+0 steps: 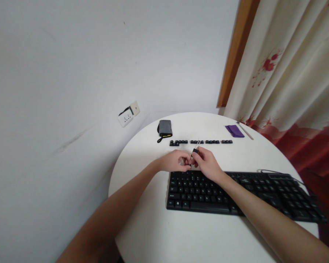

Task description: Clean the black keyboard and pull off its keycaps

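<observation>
A black keyboard (244,193) lies on the round white table (181,233). Both of my hands meet just above its top left edge. My right hand (207,164) pinches a small black keycap (195,150) between its fingertips. My left hand (175,161) is curled closed beside it, its fingers touching a thin tool or the same keycap; I cannot make out which. A row of loose black keycaps (200,142) lies on the table just beyond the hands.
A grey pouch with a black cord (165,128) sits at the table's far side. A purple cloth (235,130) and a thin stick (245,131) lie at the far right. A wall socket (128,114) is on the white wall; a curtain (290,73) hangs at right.
</observation>
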Demonstrator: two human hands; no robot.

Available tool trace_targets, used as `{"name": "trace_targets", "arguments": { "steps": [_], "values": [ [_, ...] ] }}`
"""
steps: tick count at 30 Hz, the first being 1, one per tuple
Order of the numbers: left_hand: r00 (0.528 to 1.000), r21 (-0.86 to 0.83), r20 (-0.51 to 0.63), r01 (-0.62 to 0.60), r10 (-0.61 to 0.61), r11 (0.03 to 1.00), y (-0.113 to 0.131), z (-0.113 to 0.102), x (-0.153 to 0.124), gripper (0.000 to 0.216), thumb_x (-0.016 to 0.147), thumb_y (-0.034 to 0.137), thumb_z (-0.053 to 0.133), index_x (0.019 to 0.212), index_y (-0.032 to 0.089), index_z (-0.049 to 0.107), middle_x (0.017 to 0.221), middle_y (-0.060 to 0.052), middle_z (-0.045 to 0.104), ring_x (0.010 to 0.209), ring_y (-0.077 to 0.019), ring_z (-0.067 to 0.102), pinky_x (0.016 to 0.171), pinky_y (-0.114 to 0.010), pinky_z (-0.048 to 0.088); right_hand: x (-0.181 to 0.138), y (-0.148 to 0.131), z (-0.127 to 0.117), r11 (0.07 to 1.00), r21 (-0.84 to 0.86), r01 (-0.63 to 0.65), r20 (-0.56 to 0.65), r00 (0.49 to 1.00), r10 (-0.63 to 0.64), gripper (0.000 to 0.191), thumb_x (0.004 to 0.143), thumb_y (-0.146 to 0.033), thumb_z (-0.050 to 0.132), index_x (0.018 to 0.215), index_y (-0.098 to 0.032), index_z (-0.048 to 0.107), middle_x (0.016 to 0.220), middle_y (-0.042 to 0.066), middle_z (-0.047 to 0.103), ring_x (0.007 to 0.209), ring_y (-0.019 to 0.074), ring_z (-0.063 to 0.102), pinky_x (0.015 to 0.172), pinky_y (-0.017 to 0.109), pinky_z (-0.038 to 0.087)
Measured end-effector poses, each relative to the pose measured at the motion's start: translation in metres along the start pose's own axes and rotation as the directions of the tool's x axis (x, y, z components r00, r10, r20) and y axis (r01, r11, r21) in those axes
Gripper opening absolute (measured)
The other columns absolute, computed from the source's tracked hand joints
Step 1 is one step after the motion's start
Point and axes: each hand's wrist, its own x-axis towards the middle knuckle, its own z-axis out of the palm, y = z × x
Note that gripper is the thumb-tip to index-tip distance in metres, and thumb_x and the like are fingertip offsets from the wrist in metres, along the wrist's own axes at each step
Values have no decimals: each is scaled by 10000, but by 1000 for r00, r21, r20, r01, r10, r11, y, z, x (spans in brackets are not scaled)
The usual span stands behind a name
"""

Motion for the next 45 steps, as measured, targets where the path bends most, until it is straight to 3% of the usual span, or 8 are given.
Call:
{"name": "trace_targets", "arguments": {
  "steps": [4,7,14,25,30,33,38,45],
  "values": [
    [967,1,-254,-24,23,1000,-4,11,5,269,808,216,682,1065,156,631,907,-38,678,818,-148,627,786,-272,493,1,2,-2,999,16,-48,-116,992,49,228,955,-427,470,869,-219,504,711,20,686,626,172,671,607,280,510],
    [943,51,-329,-43,58,998,-9,16,6,411,836,247,701,1208,177,543,970,-43,683,875,-162,645,809,-290,499,2,5,-3,993,48,-103,-136,985,109,232,964,-457,441,914,-231,464,693,21,691,599,181,675,587,285,514],
    [930,472,-241,-136,276,871,-9,14,7,233,967,313,560,1150,177,606,1097,-99,678,1049,-225,590,957,-381,460,5,8,-4,999,-27,-39,-195,980,33,228,966,-453,439,921,-230,458,719,32,688,609,187,660,610,296,502],
    [914,566,-234,-148,330,811,2,14,4,221,957,356,568,1053,204,698,1097,-96,608,1075,-226,524,982,-372,429,4,5,-5,989,-146,1,-218,975,-33,188,963,-388,427,847,-241,417,651,6,620,578,180,601,584,284,441],
    [811,483,-536,65,236,873,-21,8,7,179,881,371,685,983,230,729,1132,-85,578,1119,-237,503,1015,-403,409,6,11,-3,998,-7,-69,-245,967,65,229,960,-446,438,882,-231,453,672,22,673,537,173,615,549,281,468],
    [770,486,-618,212,162,848,-40,0,8,137,856,331,717,959,249,754,1164,-72,573,1150,-248,478,1040,-431,374,8,13,-2,997,16,-76,-246,966,78,248,948,-465,456,875,-228,466,679,31,687,527,168,618,537,279,475],
    [796,518,-605,355,40,778,-60,-3,12,125,836,339,733,931,276,783,1214,-65,587,1181,-285,455,999,-472,355,7,13,-1,997,12,-71,-230,970,72,266,940,-477,470,866,-222,485,686,36,697,537,166,627,549,280,485],
    [827,546,-562,363,9,755,-70,1,13,161,826,355,746,959,273,790,1231,-63,593,1174,-286,453,971,-473,354,6,9,-1,997,-8,-82,-214,974,78,246,933,-431,482,821,-213,505,690,37,695,554,162,636,563,279,490]
  ]
}}
